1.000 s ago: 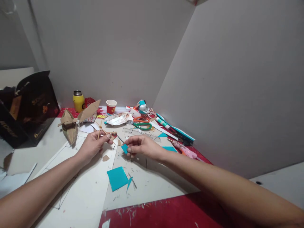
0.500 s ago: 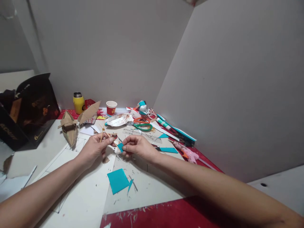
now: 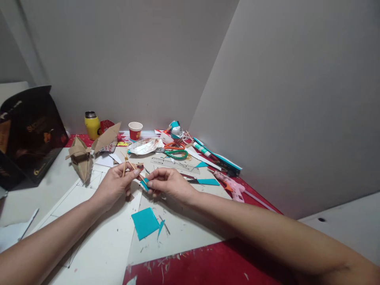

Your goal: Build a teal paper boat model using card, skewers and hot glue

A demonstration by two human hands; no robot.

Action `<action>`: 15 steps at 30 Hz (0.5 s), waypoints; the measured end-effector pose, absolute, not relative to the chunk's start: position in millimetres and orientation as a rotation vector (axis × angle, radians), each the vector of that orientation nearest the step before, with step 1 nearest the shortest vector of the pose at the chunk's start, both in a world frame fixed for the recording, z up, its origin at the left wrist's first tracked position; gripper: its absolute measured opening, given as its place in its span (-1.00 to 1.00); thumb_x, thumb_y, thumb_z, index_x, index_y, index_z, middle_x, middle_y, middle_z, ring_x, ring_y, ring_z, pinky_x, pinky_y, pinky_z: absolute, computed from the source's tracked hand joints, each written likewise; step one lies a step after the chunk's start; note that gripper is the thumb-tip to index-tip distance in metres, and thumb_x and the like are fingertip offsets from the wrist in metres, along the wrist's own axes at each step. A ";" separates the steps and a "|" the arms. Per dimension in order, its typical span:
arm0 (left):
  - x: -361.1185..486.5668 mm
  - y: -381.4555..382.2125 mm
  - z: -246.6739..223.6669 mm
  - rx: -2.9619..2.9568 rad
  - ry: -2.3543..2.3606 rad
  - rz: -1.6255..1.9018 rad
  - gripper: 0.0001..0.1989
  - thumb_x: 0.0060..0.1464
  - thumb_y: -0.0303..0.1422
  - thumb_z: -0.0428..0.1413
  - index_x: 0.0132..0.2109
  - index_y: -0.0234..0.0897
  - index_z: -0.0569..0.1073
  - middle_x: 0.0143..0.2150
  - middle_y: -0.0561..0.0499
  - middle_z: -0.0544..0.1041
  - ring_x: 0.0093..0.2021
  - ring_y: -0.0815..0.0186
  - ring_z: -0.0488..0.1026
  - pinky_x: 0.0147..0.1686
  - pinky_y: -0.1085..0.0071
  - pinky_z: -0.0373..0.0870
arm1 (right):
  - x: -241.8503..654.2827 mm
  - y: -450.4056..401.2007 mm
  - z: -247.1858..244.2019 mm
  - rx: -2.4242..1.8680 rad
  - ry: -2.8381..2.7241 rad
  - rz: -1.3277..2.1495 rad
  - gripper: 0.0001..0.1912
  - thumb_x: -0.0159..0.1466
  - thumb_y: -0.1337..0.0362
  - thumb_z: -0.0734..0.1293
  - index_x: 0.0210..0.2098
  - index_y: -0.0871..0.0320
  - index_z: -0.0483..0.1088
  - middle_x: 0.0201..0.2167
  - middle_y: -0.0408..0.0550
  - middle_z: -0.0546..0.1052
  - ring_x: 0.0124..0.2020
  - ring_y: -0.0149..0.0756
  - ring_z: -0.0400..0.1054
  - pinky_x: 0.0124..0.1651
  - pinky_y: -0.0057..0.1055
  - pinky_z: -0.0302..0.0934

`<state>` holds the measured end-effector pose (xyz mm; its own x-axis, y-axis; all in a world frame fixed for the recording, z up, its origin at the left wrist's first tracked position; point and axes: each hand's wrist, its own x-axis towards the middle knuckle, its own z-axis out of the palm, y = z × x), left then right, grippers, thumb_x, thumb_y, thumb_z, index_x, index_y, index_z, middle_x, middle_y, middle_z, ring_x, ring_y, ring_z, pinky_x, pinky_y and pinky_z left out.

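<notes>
My left hand point(image 3: 118, 181) pinches thin wooden sticks point(image 3: 126, 159) that are joined near their top. One stick slants down to the right, toward a small blue piece point(image 3: 144, 184). My right hand point(image 3: 166, 183) holds that piece between thumb and fingertips, and the stick's lower end meets or overlaps it. Whether the two are attached cannot be made out. Below the hands, a larger blue square point(image 3: 145, 223) lies on the white board beside a narrow blue scrap point(image 3: 160, 229).
Behind the hands are a clear ruler point(image 3: 175, 164), green-handled scissors point(image 3: 177, 154), a foil tray point(image 3: 146, 146) and a paper cup point(image 3: 135, 131). A pink glue gun point(image 3: 231, 185) lies right. Cardboard shapes point(image 3: 80, 160), a yellow bottle point(image 3: 92, 126) and a black box point(image 3: 35, 138) stand left.
The whole view has shifted slightly. The small blue piece now looks more tilted against the stick, with my right fingers closer over it. Both hands keep their holds.
</notes>
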<state>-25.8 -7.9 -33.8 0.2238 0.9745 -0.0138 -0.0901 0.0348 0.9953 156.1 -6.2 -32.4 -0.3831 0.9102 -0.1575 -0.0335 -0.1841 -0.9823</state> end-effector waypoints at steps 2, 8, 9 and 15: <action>-25.4 -8.0 -33.5 1.229 0.993 1.069 -0.73 0.02 -0.15 0.22 -0.39 -0.23 0.38 -0.73 0.22 0.22 -0.76 0.47 0.14 -0.77 0.50 0.25 | 155.9 -5.8 -34.4 -1.064 -1.347 1.658 -0.82 0.04 0.36 0.47 -0.40 0.22 0.40 -0.62 -0.17 0.49 -0.61 -0.46 0.35 -0.50 -0.49 0.25; -24.6 -7.9 -34.8 1.248 1.016 1.073 -0.72 0.01 -0.13 0.23 -0.36 -0.23 0.38 -0.68 0.20 0.31 -0.76 0.47 0.17 -0.77 0.51 0.24 | 156.0 -5.1 -35.0 -1.041 -1.340 1.649 -0.77 -0.01 0.35 0.49 -0.42 0.21 0.37 -0.65 -0.22 0.45 -0.63 -0.47 0.33 -0.51 -0.48 0.25; -24.3 -8.2 -34.8 1.253 1.012 1.070 -0.73 0.00 -0.14 0.23 -0.35 -0.23 0.39 -0.67 0.19 0.33 -0.75 0.47 0.18 -0.77 0.51 0.24 | 155.9 -5.6 -34.1 -1.034 -1.341 1.644 -0.78 -0.02 0.36 0.48 -0.42 0.21 0.37 -0.64 -0.22 0.46 -0.62 -0.47 0.34 -0.49 -0.47 0.26; -26.9 -5.4 -29.5 1.275 1.052 1.118 -0.74 -0.06 -0.18 0.27 -0.40 -0.26 0.42 -0.65 0.15 0.38 -0.74 0.47 0.19 -0.74 0.50 0.23 | 158.1 -5.2 -33.5 -1.033 -1.404 1.579 -0.72 -0.02 0.21 0.49 -0.41 0.19 0.36 -0.63 -0.23 0.45 -0.63 -0.47 0.33 -0.51 -0.49 0.25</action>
<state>-26.9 -5.4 -29.5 0.1646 0.9860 0.0252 -0.0353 -0.0196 0.9992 158.1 -5.2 -33.5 -0.3752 0.9236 -0.0783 -0.0300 -0.0965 -0.9949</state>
